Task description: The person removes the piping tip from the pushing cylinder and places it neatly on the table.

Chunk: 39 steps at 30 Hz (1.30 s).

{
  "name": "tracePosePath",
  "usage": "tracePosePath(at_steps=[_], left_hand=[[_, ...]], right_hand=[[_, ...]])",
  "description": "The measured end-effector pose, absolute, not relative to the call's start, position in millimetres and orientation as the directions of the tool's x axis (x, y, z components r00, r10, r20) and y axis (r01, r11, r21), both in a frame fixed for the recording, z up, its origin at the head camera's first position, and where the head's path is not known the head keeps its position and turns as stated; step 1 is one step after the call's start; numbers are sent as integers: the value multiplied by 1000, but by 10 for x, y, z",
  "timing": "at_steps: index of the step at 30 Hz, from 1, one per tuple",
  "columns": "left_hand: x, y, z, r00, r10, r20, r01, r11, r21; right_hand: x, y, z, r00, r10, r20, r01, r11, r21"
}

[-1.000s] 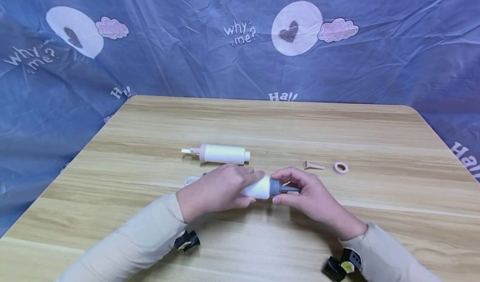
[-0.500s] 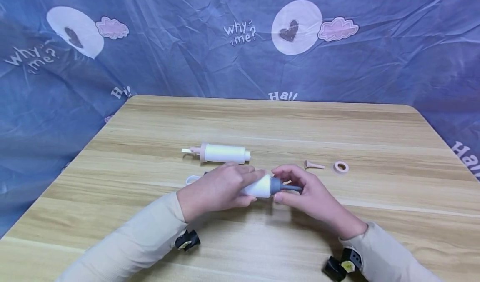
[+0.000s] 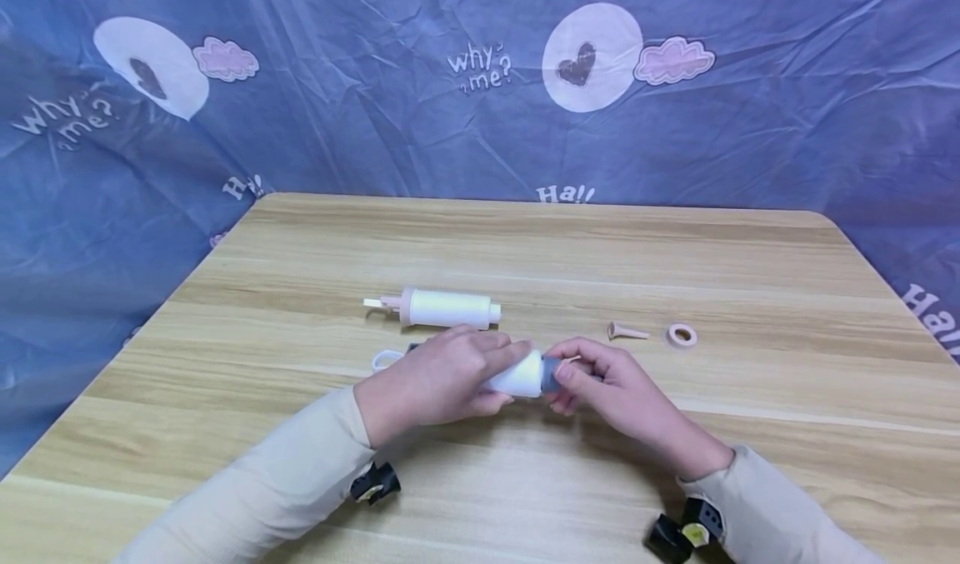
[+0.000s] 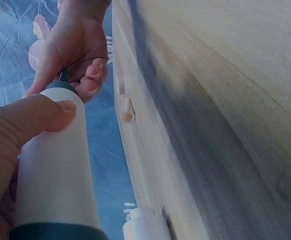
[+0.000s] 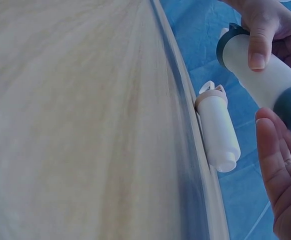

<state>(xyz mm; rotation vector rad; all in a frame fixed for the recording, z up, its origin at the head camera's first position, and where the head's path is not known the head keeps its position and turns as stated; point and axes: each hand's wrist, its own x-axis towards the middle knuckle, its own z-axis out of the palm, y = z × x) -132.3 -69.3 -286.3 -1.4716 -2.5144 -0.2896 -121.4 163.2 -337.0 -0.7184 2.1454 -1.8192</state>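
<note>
Centrally, two hands (image 3: 442, 378) (image 3: 618, 391), one gripped bottle (image 3: 522, 378) — one grey collar (image 3: 550, 374), seemingly pinched

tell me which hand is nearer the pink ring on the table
Right. The right hand, at the grey nozzle cap, is left of the pink ring, on its near side; the left hand, gripping the white squeeze bottle, is farther left.

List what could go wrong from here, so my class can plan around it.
1. The left hand grips a smooth-looking white bottle; if the right hand, pinching its blue-grey collar, twists, the bottle might turn or slip.
2. The pink-collared bottle lies on its side just beyond the left hand, so a nudge could roll it.
3. The small pink cone lies loose beyond the right hand and might get knocked away.
</note>
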Motion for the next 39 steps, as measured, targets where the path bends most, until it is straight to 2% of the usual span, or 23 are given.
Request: tracePosePath(at_steps=[15,29,39], left_hand=[[-1332,-706,-2866,-513,829,223,857,511,74],[-1353,-713,-2882,-519,821,237,854,513,90],[-1367,-706,-2880,-495,831,254,869,476,135]], right_hand=[[-1203,1614,-3370,-891,-428,153,-274,236,-932],[-1199,1613,-3374,-871,-422,252,-380,252,-890],[-1190,1604,-3365,-849,-437,298,-417,204,-886]])
